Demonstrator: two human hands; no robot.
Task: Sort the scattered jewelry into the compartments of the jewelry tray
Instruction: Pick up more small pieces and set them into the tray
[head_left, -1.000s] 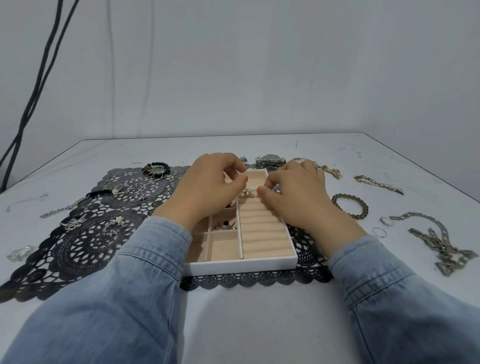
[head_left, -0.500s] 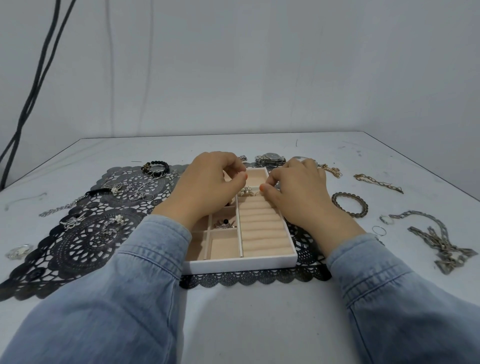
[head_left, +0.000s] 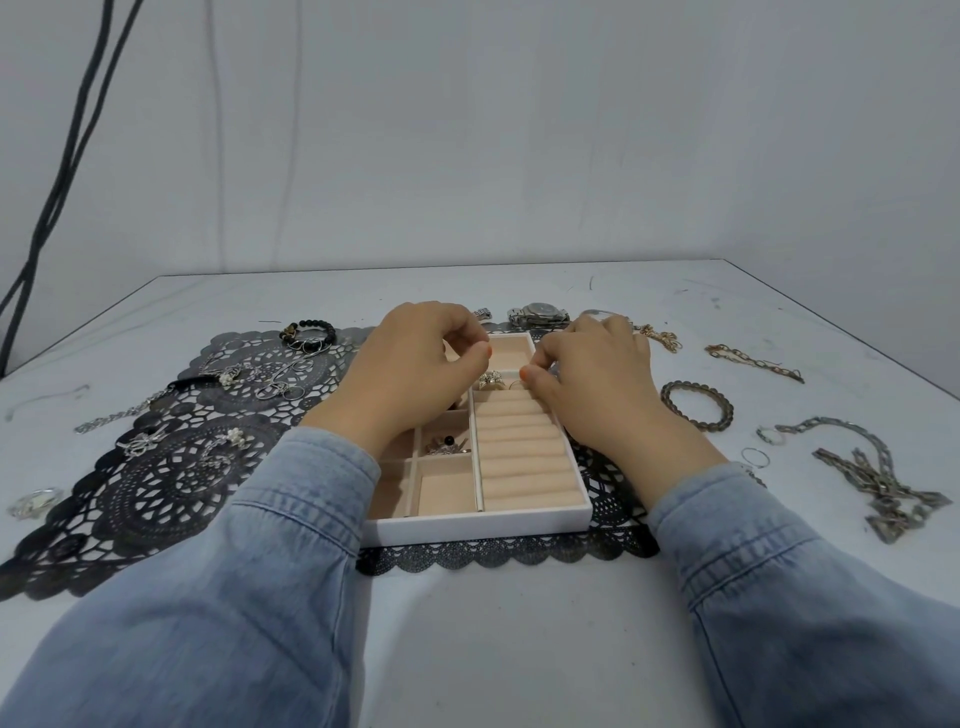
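The white jewelry tray (head_left: 478, 526) with beige lining sits mid-table on a black lace mat (head_left: 156, 467). An ornate silver ring (head_left: 491, 381) stands in the farthest roll slot on the tray's right side. Beside it is a thin ring (head_left: 516, 385). My right hand (head_left: 592, 379) hovers over the tray's far right corner, fingers curled, and its thumb and forefinger pinch at that thin ring. My left hand (head_left: 410, 374) is over the far left compartments, fingers curled with thumb and forefinger together, and nothing shows between them. Small earrings (head_left: 447, 446) lie in a middle compartment.
Behind the tray lies a silver watch (head_left: 537, 313). To the right are a gold chain (head_left: 753, 360), a brown bead bracelet (head_left: 696, 405), a small hoop (head_left: 754, 458) and heavy silver chains (head_left: 878, 478). On the left are a black bead bracelet (head_left: 309, 332), loose silver pieces and a clear ring (head_left: 34, 501).
Both hands stay over the tray's far end. My right thumb has drawn slightly away from the ornate ring, which sits in the same slot.
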